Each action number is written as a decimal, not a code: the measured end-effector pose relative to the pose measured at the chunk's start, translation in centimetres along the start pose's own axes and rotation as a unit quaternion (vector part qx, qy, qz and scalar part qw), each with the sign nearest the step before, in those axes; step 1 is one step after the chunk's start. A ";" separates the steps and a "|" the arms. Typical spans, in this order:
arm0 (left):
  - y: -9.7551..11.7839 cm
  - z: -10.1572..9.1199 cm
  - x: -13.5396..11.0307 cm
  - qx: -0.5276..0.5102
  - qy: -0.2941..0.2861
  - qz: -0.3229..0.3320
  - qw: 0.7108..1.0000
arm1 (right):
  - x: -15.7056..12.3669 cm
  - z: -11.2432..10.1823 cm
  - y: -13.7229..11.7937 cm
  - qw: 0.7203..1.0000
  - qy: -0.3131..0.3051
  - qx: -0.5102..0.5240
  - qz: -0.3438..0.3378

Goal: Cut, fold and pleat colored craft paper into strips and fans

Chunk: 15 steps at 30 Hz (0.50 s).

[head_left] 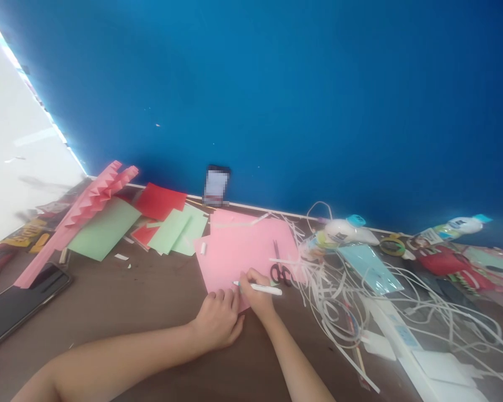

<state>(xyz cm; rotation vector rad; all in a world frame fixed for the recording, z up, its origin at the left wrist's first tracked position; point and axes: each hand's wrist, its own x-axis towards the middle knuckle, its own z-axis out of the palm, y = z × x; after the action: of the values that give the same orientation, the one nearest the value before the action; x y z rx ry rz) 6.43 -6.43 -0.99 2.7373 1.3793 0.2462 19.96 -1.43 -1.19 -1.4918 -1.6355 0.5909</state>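
Observation:
My right hand (pixel 255 293) is closed around a white marker pen (pixel 268 289), its tip pointing left just over a pink sheet of paper (pixel 243 245). To its left, my left hand (pixel 220 319) lies over the sheet's lower left edge with bent fingers side by side, pressing on the paper. The fingertips are partly hidden. Scissors with dark handles (pixel 281 272) rest on the pink paper just beyond my right hand. A small white piece (pixel 203 248), perhaps a pen cap, lies near the sheet's left edge.
Green paper (pixel 104 229), red paper (pixel 161 201) and pleated pink paper (pixel 88 209) lie left, near a dark phone (pixel 25 301). Another phone (pixel 216 185) leans on the blue wall. Tangled white cables (pixel 331 307), a power strip (pixel 398 340) and glue bottles (pixel 339 231) crowd the right.

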 end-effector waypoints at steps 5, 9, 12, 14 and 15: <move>0.0 0.1 0.0 0.015 0.004 0.001 1.000 | -0.1 -0.3 0.0 1.000 0.011 -0.023 -0.004; 0.0 0.1 0.0 0.019 0.007 0.006 1.000 | 0.0 -0.3 -0.4 0.999 0.026 -0.012 0.017; -0.1 0.0 0.0 0.013 0.011 0.006 1.000 | 0.1 -0.2 -0.5 0.999 0.031 -0.007 0.039; -0.1 -0.1 0.0 0.005 0.012 0.005 1.000 | 0.1 -0.2 -0.4 0.999 0.028 -0.012 0.043; -0.1 0.0 0.0 0.001 0.014 0.004 1.000 | 0.1 -0.2 -0.4 0.999 0.028 -0.014 0.041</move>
<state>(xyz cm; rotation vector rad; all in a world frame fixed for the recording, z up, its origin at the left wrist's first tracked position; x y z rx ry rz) 6.33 -6.41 -0.96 2.7516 1.3766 0.2840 19.86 -1.49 -0.75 -1.5885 -1.5512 0.5671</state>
